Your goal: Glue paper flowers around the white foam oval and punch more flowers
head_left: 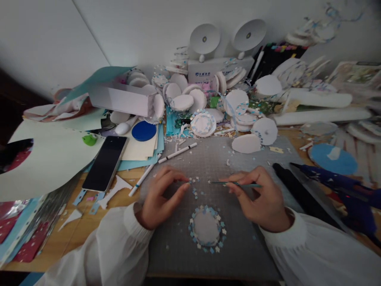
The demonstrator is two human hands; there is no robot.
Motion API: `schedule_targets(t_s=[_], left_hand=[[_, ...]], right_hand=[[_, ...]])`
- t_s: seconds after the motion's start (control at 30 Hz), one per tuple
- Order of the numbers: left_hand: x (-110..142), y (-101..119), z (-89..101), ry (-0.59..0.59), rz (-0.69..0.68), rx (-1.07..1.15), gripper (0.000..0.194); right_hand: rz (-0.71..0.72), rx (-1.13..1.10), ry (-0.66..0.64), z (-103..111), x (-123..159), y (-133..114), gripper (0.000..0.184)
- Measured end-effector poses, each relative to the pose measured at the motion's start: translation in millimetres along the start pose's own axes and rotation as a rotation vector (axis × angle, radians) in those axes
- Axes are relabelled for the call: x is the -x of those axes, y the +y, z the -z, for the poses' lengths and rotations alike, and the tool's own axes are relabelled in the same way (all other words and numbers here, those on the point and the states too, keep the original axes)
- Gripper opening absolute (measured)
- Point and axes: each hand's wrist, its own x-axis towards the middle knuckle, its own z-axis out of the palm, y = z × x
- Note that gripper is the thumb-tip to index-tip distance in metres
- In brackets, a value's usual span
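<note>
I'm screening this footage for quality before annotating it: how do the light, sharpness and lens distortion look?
Head view: dim, greyish light, with the far left edge nearly black; head view: the right side looks soft and stretched around the glue gun; head view: the small pieces by the left hand are too tiny to show crisp detail.

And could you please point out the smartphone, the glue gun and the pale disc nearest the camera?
Smartphone [105, 163]: head view, middle of its dark screen.
Glue gun [346, 187]: head view, side of its body.
Pale disc [206, 227]: head view, middle of its bare face.
</note>
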Motion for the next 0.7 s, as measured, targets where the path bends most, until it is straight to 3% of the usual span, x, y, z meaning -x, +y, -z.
schedule_targets(t_s=[0.13,0.5,0.7], left_hand=[[0.5,4.2,-4.9,0.017,0.039,-0.007,0.015],[1.1,6.3,-9.9,0.015,0.083,0.020,0.008],[0.1,6.6,-10.5,0.010,0.090,0.036,0.007]], right_hand=[[-0.017,-0.089,0.042,0.4,-1.9,-3.5,0.027],[0.123,0.137,-0.060,3.8,-1.2,-2.8,0.023],[0.067,0.122,-0.049,0.8,2.3,-2.2,0.022]])
